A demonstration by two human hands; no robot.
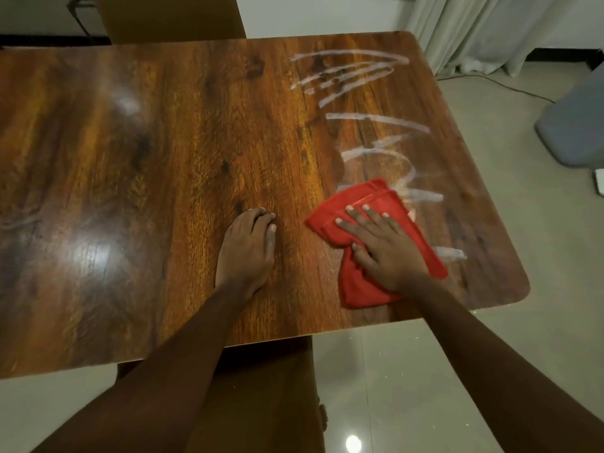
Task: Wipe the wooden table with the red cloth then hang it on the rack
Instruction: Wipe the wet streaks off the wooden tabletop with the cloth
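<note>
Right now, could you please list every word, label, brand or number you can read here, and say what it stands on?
None: no word, label, brand or number shows anywhere.
The white streaks on the brown wooden table are loose scribbles, not readable letters.
The folded red cloth under the right hand shows no tag or print.

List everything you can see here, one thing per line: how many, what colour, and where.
Wooden table: one, brown, fills the middle of the view.
Red cloth: one, red, on the table's near right part.
Streaks: several, white, on the table's right side, mostly beyond the cloth.
Curtain: one, pale grey, top right.
Grey object: one, grey-blue, on the floor at right; cannot tell what.
Left hand: one, rests on bare table, left of the cloth.
Right hand: one, presses flat on the cloth.
</note>
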